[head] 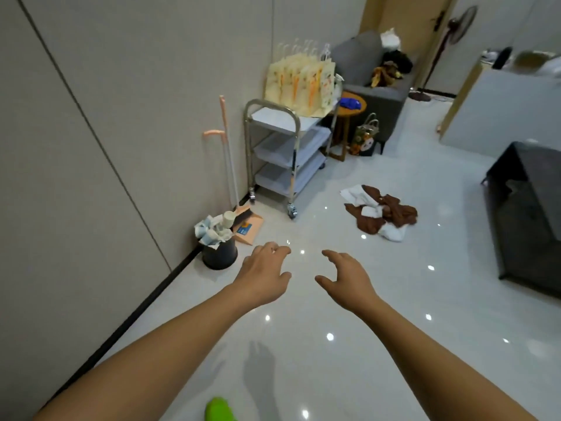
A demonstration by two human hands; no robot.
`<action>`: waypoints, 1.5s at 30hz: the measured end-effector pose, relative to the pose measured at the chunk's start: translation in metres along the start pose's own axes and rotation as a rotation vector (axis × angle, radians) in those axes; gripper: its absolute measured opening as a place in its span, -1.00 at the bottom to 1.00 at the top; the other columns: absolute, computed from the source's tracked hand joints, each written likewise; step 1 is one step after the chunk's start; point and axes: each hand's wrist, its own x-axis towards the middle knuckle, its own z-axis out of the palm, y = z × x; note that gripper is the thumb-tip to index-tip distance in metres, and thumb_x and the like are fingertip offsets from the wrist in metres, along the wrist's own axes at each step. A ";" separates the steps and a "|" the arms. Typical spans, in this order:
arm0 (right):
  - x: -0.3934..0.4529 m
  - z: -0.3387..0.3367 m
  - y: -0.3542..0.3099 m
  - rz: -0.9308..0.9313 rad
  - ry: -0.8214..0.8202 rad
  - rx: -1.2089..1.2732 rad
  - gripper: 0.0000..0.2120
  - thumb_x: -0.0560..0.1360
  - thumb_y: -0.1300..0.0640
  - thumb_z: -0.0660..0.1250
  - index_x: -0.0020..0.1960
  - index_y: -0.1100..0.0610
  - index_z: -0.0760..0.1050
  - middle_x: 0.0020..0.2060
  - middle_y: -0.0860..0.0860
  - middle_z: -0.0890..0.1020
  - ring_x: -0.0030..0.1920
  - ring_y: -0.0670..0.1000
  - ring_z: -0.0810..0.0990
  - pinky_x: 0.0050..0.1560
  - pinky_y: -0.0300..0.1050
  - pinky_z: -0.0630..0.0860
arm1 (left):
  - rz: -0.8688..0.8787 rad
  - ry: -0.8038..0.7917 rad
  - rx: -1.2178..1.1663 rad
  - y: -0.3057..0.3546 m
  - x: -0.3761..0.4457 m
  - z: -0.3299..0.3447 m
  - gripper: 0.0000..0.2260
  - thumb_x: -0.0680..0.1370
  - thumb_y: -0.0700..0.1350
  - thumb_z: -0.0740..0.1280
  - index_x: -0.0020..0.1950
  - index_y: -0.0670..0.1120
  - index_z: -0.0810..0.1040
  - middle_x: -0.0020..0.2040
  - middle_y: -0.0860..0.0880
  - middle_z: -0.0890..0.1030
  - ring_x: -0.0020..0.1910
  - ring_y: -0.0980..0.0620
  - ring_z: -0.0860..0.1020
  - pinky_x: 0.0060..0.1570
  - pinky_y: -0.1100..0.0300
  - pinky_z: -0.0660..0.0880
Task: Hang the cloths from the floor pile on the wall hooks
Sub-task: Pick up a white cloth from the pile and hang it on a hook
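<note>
Cloths [381, 211], brown and white, lie heaped on the glossy floor [349, 344], well ahead of both hands. Left hand [267, 273] and right hand [346, 276] hover empty, fingers loosely spread. A steel trolley [283, 153] stands against the wall [121, 101].

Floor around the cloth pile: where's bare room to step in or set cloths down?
Bare tile lies between both hands and the cloth pile, and between the pile and the dark table. Crowded along the wall: bin, dustpan, cart.
</note>
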 end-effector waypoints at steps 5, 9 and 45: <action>0.020 -0.018 0.056 0.185 0.037 0.055 -0.41 0.53 -0.08 0.39 0.50 -0.01 0.32 0.39 -0.01 0.45 0.37 0.02 0.44 0.34 -0.05 0.43 | 0.135 -0.089 0.023 0.030 0.087 0.018 -0.52 0.61 0.04 0.31 0.51 0.05 0.31 0.47 -0.03 0.33 0.42 -0.08 0.33 0.37 0.00 0.36; 0.067 -0.037 0.097 0.321 0.074 0.060 -0.42 0.54 -0.06 0.39 0.50 0.01 0.33 0.39 0.01 0.45 0.32 0.04 0.49 0.32 -0.06 0.44 | 0.247 -0.135 0.012 0.052 0.174 0.025 -0.50 0.60 0.05 0.32 0.52 0.05 0.30 0.47 -0.03 0.34 0.42 -0.08 0.33 0.37 0.02 0.36; 0.558 -0.213 0.377 0.547 0.018 0.206 -0.46 0.52 -0.05 0.40 0.45 0.01 0.39 0.29 0.03 0.53 0.24 0.03 0.55 0.21 -0.15 0.47 | 0.248 -0.341 0.134 0.198 0.778 0.048 -0.47 0.61 0.08 0.31 0.55 0.03 0.27 0.48 -0.05 0.34 0.41 -0.09 0.35 0.35 0.02 0.40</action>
